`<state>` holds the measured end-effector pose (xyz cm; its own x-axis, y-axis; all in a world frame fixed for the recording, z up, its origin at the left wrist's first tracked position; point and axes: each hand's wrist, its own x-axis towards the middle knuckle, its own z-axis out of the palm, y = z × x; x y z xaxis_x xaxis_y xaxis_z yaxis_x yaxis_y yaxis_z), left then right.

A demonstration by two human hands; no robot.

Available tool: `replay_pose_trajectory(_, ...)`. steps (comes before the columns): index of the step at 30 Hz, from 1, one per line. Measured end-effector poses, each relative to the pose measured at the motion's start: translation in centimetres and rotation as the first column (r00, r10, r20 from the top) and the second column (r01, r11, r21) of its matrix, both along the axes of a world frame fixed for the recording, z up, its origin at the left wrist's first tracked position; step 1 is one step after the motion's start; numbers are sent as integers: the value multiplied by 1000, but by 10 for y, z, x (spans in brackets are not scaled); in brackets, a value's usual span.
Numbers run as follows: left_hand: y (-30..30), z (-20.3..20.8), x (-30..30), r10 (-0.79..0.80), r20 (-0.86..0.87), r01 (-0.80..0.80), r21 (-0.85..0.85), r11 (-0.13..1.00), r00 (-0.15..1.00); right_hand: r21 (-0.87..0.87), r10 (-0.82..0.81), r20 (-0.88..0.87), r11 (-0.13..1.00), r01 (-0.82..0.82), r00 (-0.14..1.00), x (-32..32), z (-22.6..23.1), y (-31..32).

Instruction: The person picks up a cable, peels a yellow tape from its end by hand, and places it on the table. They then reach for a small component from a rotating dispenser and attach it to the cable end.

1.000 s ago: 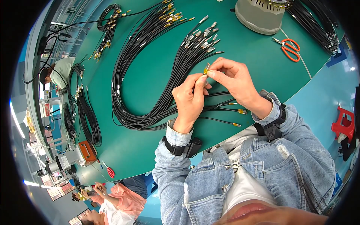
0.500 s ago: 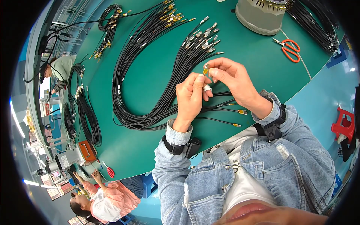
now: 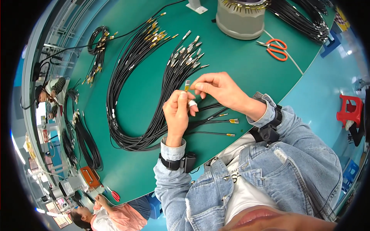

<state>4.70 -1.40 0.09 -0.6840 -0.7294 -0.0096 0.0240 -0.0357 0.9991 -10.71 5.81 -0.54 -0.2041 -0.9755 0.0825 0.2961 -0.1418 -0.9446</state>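
Observation:
Between the thumb and fingers of my left hand [image 3: 177, 115], a cable connector [image 3: 187, 86] stands upright, with a silver end above a yellow band. White wrapping [image 3: 192, 103] shows on a finger of that hand. My right hand [image 3: 223, 90] is just right of the connector, its thumb and index fingertips pinched together; whatever they may hold is too small to make out. A large curved bundle of black cables [image 3: 111, 111] lies beyond and left of my hands, silver and yellow connectors at its ends. Several loose cable ends [image 3: 233, 121] stick out below my right hand.
Orange-handled scissors [image 3: 276, 49] lie at the right, near a round grey machine [image 3: 241, 21]. More black cable coils [image 3: 300, 19] rest at the far right and along the left [image 3: 88, 142]. A co-worker [image 3: 115, 217] sits at the lower left; a red stool [image 3: 350, 109] stands on the floor.
The view has shifted, so the table scene sits differently. My right fingertips have come off the connector to the right, leaving its silver end exposed. My left hand still grips it.

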Motion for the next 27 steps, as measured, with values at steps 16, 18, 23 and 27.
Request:
replay_pose_trajectory(16,-6,-17,-14,111,225,81,-701,709,968,133,-60,-952,803,580,301,-294,126,-4)
replay_pose_trajectory(18,-8,-20,-13,151,211,52,-727,684,966,245,1,-904,820,516,428,-297,127,-6)
replay_pose_trajectory(23,-15,-23,-9,215,197,-1,-736,677,957,297,22,-846,850,435,533,-310,129,-7)
replay_pose_trajectory(27,-19,-22,-8,296,175,-46,-789,612,939,-216,494,-358,781,-586,792,-338,112,-21)
